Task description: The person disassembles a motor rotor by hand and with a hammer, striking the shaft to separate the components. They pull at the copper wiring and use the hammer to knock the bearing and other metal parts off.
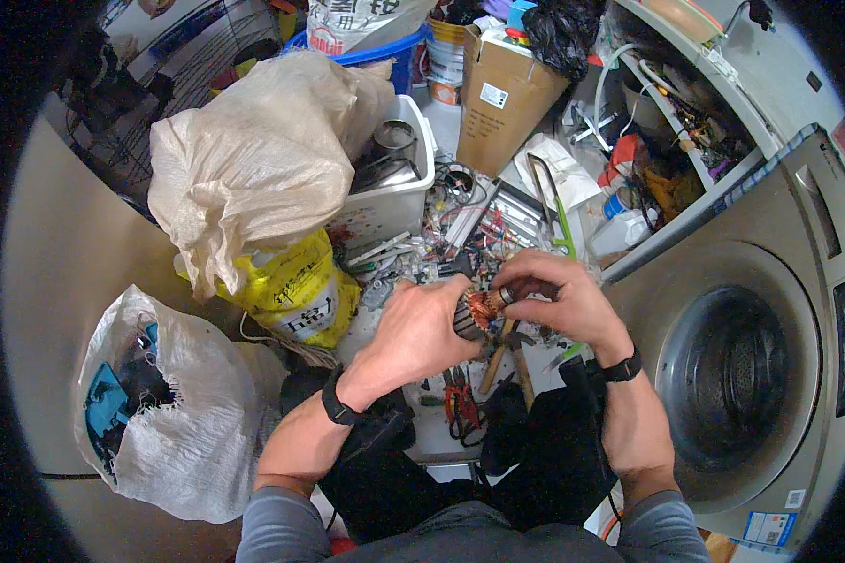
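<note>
Between my two hands is a motor armature with a dark slotted core and orange copper windings (480, 308). My left hand (421, 324) is wrapped round its core. At the other end, the fingers of my right hand (559, 298) pinch the armature near a small metal ring (508, 294). What lies under my fingertips is partly hidden. Below my hands, red-handled pliers (460, 403) lie on the floor. Next to them is a tool with a wooden handle (494, 368), its head partly covered by my hands.
Wires and metal scraps (479, 225) spread beyond my hands, with a green-framed hacksaw (561, 211) behind. A white bin (399, 206), a yellow bag (305, 291) and a white woven sack (192, 432) stand left. A cardboard box (507, 103) stands behind; a washing machine (742, 361) is right.
</note>
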Available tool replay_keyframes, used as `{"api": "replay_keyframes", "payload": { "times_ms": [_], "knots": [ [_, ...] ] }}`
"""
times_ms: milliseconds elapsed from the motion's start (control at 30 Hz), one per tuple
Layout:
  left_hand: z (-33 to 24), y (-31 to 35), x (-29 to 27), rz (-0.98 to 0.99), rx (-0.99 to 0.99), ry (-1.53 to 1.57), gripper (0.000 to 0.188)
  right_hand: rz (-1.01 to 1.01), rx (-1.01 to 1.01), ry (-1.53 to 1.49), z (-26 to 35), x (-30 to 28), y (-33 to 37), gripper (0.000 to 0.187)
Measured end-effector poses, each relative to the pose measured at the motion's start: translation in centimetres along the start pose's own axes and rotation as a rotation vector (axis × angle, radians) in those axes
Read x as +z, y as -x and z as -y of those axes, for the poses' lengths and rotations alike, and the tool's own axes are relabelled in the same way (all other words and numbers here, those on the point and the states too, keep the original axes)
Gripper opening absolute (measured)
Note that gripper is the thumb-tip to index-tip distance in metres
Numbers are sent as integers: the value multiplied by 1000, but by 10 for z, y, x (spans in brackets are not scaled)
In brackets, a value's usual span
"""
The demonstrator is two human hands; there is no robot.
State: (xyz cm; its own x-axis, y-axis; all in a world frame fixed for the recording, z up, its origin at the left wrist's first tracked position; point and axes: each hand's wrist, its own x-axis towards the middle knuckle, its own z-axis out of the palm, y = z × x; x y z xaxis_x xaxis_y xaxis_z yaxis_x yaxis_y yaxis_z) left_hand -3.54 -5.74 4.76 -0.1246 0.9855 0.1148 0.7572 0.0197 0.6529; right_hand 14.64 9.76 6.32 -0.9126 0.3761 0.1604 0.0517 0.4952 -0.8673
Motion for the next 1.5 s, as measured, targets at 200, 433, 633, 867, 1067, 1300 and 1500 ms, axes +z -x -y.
{"api": "replay_keyframes", "payload": {
  "times_ms": [200,433,633,867,1067,1300,1500],
  "knots": [
    [4,2,10,-137,47,-230,42,-27,-4,73,-1,14,2,36],
    [-4,6,2,-257,92,-436,51,-102,-55,101,3,21,-1,37],
    [-5,5,8,-346,153,-527,53,-207,125,66,4,37,5,33],
    [-10,5,4,-304,134,-310,50,-225,98,28,13,35,7,23],
    [0,-1,-11,70,-28,93,56,-211,179,16,23,28,9,21],
    [9,4,-9,369,-84,792,57,-106,387,-129,33,12,6,27],
    [5,11,-4,334,-101,848,57,-10,305,-320,28,8,11,35]
  ]
}}
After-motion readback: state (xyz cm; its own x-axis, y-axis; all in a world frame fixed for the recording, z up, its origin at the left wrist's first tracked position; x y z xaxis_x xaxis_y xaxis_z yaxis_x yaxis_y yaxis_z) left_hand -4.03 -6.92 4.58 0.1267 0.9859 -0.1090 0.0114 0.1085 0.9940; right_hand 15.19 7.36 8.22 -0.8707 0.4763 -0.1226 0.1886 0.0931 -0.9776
